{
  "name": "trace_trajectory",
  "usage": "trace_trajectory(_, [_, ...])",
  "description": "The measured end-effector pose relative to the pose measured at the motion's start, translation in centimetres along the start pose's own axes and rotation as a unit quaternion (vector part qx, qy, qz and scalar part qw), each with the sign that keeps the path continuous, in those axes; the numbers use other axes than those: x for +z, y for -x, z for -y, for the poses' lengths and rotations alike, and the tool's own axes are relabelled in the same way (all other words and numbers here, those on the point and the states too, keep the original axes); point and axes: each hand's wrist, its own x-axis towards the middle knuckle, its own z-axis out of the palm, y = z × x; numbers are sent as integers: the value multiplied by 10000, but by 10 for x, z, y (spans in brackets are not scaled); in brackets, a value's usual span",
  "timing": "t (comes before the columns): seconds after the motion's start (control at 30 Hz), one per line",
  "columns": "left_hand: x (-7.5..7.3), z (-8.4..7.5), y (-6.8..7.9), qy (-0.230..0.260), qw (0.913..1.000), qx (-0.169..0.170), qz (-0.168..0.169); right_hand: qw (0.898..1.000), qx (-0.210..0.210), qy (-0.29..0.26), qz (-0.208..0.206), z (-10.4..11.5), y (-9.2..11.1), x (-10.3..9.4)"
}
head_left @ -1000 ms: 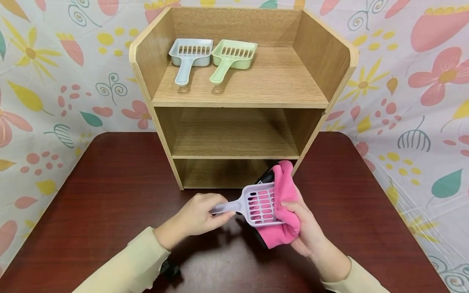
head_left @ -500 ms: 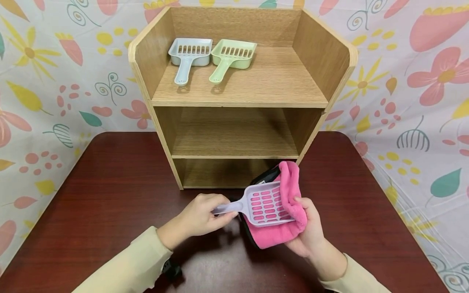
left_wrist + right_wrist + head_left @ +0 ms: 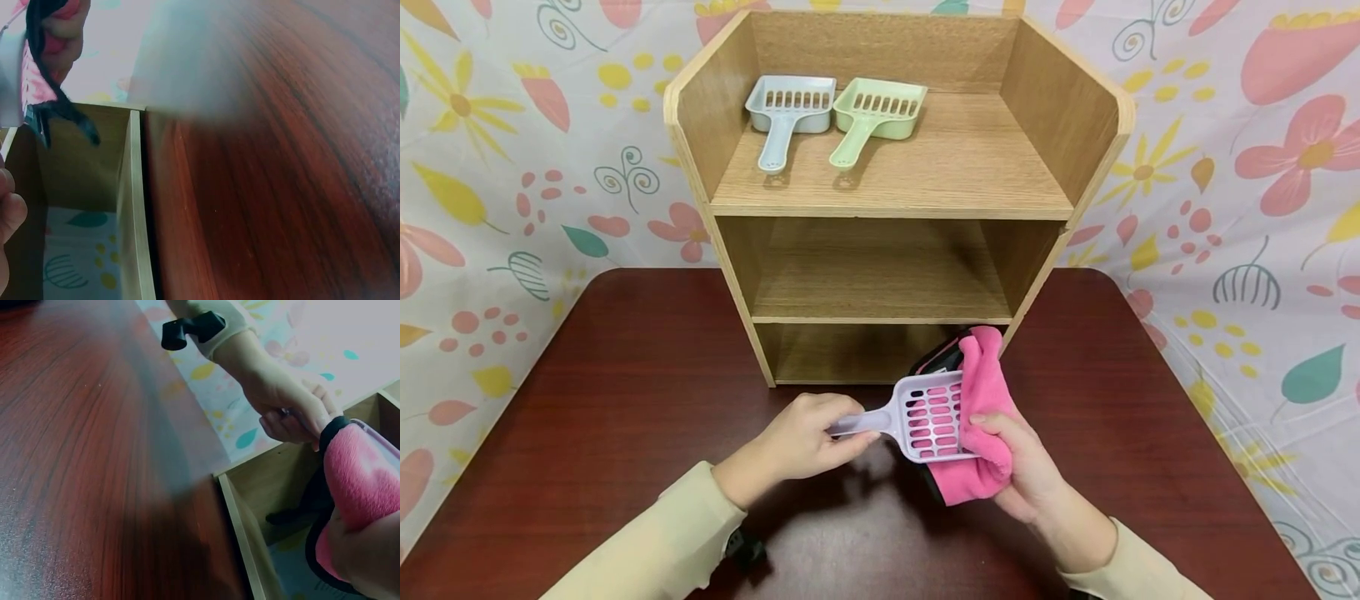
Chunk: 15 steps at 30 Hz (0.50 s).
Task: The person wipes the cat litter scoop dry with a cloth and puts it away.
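A lavender slotted litter scoop (image 3: 934, 417) is held above the table, its handle gripped by my left hand (image 3: 808, 437). My right hand (image 3: 1033, 467) holds a pink cloth with black edging (image 3: 985, 392), folded over the scoop's far right edge and also lying beneath its slots. In the right wrist view the pink cloth (image 3: 362, 478) bunches in the right hand (image 3: 369, 556), with the left hand (image 3: 284, 400) beyond it. At the left edge of the left wrist view, the left hand's fingers (image 3: 9, 209) show only in part.
Behind the hands stands a wooden shelf unit (image 3: 891, 212) on the dark red table (image 3: 647, 367). On its top board lie a light blue scoop (image 3: 790, 117) and a light green scoop (image 3: 876, 117), side by side. A flower-patterned curtain (image 3: 512, 167) hangs around the back.
My right hand and the cloth moved right along the scoop, then came back left, now covering more of its right end. The left hand keeps its grip on the handle, nearly still.
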Motion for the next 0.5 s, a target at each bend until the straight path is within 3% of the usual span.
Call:
trace_trajectory(0.07, [-1,1,0,-65,10000,49,21,9982,-72,350,-491,-1,0,0])
trace_trajectory(0.17, [-1,1,1,-151,9998,131,21,9869,-160,906,-1322,-2,1,2])
trace_trajectory(0.27, [-2,1,1,-156,9997,179,-20,9790,-201,1147,-1673,-2,1,4])
trace_trajectory(0.33, [-1,1,1,-78,9998,180,-42,9860,-198,956,-1353,-1,2,4])
trace_trajectory(0.43, [1,0,0,50,9998,160,-69,9993,-69,247,-289,2,3,3])
trace_trajectory(0.5, [2,-1,-1,136,9997,161,-75,9985,78,-308,446,4,4,2])
